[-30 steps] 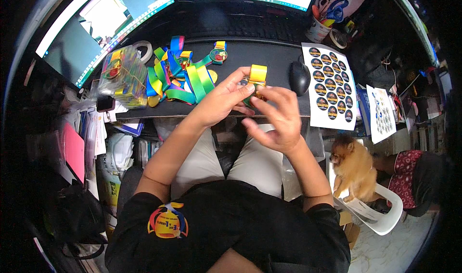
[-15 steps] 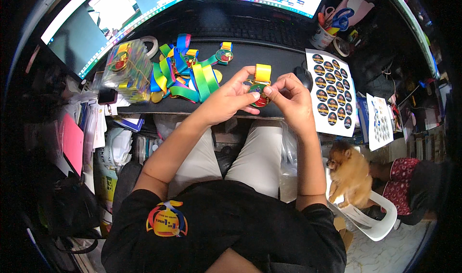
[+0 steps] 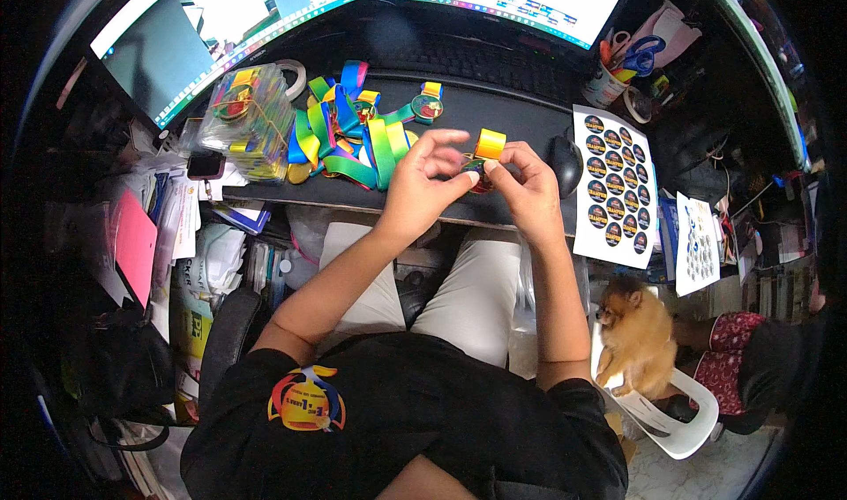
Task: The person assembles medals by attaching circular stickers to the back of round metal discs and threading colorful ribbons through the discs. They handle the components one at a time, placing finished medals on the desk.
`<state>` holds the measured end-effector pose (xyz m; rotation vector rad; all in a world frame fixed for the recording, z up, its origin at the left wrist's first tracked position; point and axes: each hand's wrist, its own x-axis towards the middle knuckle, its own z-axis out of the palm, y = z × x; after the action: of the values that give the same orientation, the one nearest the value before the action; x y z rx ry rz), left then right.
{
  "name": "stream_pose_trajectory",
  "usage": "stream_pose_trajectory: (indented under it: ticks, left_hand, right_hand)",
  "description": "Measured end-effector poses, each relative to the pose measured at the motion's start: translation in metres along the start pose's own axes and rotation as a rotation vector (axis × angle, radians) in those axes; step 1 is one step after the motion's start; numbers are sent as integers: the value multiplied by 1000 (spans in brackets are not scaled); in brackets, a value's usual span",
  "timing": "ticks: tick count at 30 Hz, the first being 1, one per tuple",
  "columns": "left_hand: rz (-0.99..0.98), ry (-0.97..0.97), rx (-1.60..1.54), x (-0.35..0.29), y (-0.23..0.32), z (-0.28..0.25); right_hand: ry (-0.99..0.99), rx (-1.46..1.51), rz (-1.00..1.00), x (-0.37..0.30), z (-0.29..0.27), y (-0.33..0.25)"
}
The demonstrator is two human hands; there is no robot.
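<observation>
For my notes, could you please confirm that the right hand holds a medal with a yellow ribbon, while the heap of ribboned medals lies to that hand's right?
The right hand holds a medal with a yellow ribbon, but the head view shows the heap of ribboned medals lying to that hand's left, not its right.

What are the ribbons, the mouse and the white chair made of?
Ribbons: probably satiny cloth; they look thin, fold into loops and shine softly.
Mouse: likely hard plastic, black and smooth; its curved shell looks rigid.
Chair: probably plastic, smooth and slightly glossy; its rounded back looks moulded, though painted material is possible.
</observation>
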<state>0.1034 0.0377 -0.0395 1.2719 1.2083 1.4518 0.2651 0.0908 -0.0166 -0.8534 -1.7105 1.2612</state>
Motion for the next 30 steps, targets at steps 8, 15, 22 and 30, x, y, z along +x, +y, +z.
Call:
stream_pose_trajectory:
  ticks: [8, 15, 22, 30]
  left_hand:
    - [-81, -167, -153, 13, -18, -8]
    - [-204, -193, -143, 37, -14, -27]
    - [-248, -155, 201, 86, -12, -51]
    - [-24, 17, 1056, 136, -35, -73]
  right_hand:
    - [-134, 80, 240, 39, -2, 10]
    - [-145, 115, 247, 74, 4, 22]
    - [-150, 191, 351, 98, -2, 41]
    - [-152, 126, 570, 154, -9, 67]
